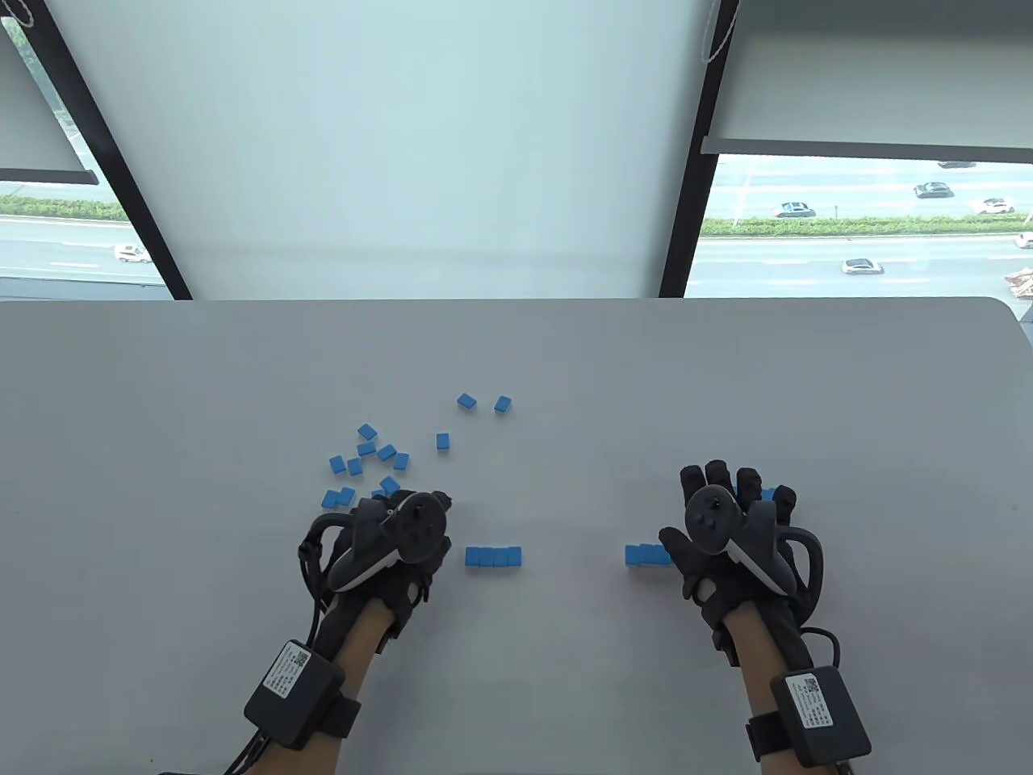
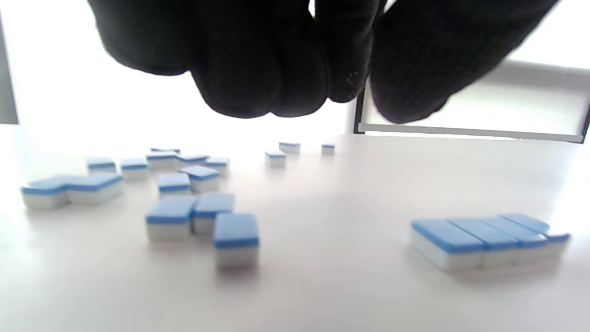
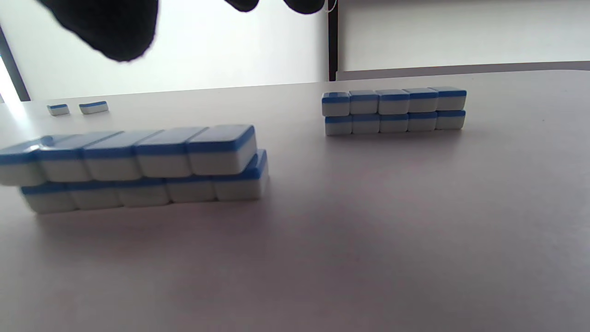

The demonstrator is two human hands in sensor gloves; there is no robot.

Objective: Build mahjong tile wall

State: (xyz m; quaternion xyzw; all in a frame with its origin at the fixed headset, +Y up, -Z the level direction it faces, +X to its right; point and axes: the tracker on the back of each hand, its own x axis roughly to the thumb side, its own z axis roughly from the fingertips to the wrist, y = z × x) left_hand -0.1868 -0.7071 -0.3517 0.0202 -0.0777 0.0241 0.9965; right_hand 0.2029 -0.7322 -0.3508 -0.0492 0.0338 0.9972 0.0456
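Several loose blue-backed mahjong tiles lie scattered left of centre, with two more farther back. A single-layer row of tiles lies beside my left hand, which hovers over the scatter's near edge. In the left wrist view its fingers hang bunched above the table and hold nothing, with that row of tiles to the right. My right hand is spread flat above a two-layer wall, whose left end shows. A second two-layer wall stands beyond it, mostly hidden in the table view.
The white table runs back to a window with roller blinds. The table's far edge and its rounded right corner are in view. Nothing else stands on the table.
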